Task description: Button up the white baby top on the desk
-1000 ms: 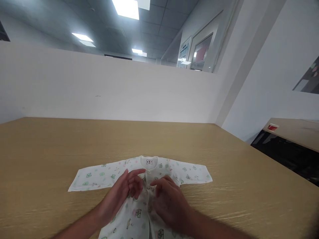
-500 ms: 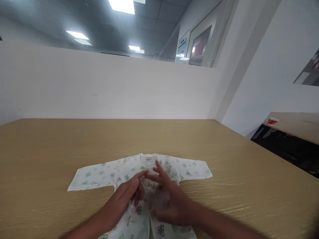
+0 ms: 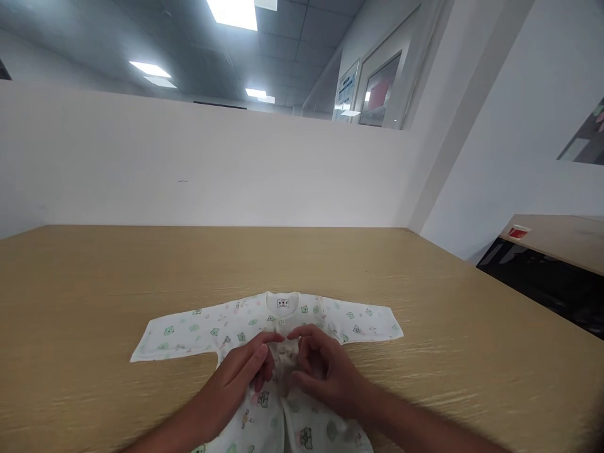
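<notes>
In the head view, I saw a white baby garment printed with small green and pink animals lying flat, front up, on the wooden surface in the lower middle of the frame. Its two long sleeves were spread out to the left and right, the round neckline with a small label pointed toward the top of the frame, and its lower part ran off the bottom edge.

My left hand lay on the garment just left of the buttoned front opening, fingers curled, its grip pinching the fabric at the placket. My right hand sat just right of the opening, thumb and fingers bent inward in a closing grip on the same strip of cloth. The fingertips of both hands nearly met over a small button below the neckline; I could not tell whether that button was fastened.

Behind the surface stood a plain white partition across the middle of the frame. At the right edge a second wooden desk stood well apart, with a small red and white item on it. Ceiling light panels shone at the upper left.
</notes>
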{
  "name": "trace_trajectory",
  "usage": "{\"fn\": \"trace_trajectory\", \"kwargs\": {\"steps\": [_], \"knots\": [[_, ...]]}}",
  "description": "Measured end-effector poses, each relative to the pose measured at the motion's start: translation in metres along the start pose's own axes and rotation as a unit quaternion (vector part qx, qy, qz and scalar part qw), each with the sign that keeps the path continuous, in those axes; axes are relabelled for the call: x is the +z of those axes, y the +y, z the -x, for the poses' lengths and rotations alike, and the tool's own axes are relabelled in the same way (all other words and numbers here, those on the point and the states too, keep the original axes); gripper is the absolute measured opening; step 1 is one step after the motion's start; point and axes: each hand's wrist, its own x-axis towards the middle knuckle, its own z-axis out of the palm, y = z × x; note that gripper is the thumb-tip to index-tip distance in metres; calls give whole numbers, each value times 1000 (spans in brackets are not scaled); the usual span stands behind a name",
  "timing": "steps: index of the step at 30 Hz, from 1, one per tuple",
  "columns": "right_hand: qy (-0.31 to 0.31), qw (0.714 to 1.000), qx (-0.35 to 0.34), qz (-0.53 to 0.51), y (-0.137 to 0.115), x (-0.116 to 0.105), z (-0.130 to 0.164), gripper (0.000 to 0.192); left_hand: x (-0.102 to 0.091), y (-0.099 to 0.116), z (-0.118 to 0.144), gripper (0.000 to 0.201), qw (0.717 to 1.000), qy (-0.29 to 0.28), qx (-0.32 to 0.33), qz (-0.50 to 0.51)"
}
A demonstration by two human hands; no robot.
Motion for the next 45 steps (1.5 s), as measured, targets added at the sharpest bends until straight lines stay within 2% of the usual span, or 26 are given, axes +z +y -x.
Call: {"fn": "trace_trajectory", "kwargs": {"steps": [2, 4, 9, 12, 14, 19, 21, 23, 25, 27, 31, 34, 40, 42, 45], "knots": [[-3, 1000, 20, -22, -1, 0, -1, 45, -1, 0, 0, 57, 1000, -4, 1, -3], [6, 999, 25, -45, -1, 0, -1, 51, -2, -1, 1, 58, 1000, -8, 4, -6], [25, 997, 14, -66, -1, 0, 2, 88, -3, -6, 2, 58, 1000, -22, 13, -5], [-28, 998, 6, -47, -1, -3, 4, 113, -3, -7, 2, 57, 1000, -21, 14, -13], [-61, 997, 2, -43, -1, -6, 4, 121, -2, -5, 2, 57, 1000, -13, 9, -16], [-45, 997, -12, -54, -1, -5, 2, 105, -2, -2, 1, 56, 1000, -13, 0, -20], [-15, 997, -12, -69, 0, -1, 1, 87, -2, -3, 1, 56, 1000, -17, 1, -23], [20, 997, 11, -74, 2, 1, 0, 66, -3, -5, 1, 57, 999, -17, -2, -29], [39, 996, 38, -67, 4, 3, 0, 53, -3, -5, 2, 58, 999, -15, -4, -33], [46, 996, 46, -62, 6, 4, 0, 57, -2, -5, 2, 60, 999, -20, -4, -34], [43, 996, 33, -74, 12, 4, 2, 86, -3, -6, 3, 61, 999, -19, 1, -44], [28, 997, 16, -71, 12, 2, 4, 95, -4, -7, 2, 59, 998, -14, -2, -56], [-80, 994, -15, -67, 3, -3, 5, 126, -3, -2, 1, 62, 1000, 7, -12, -15], [-57, 996, -20, -62, 3, -2, 4, 117, -2, -1, 1, 61, 1000, 5, -11, -23], [8, 997, 29, -72, 5, 2, 3, 82, -1, -1, 2, 59, 999, -13, -1, -42]]}}
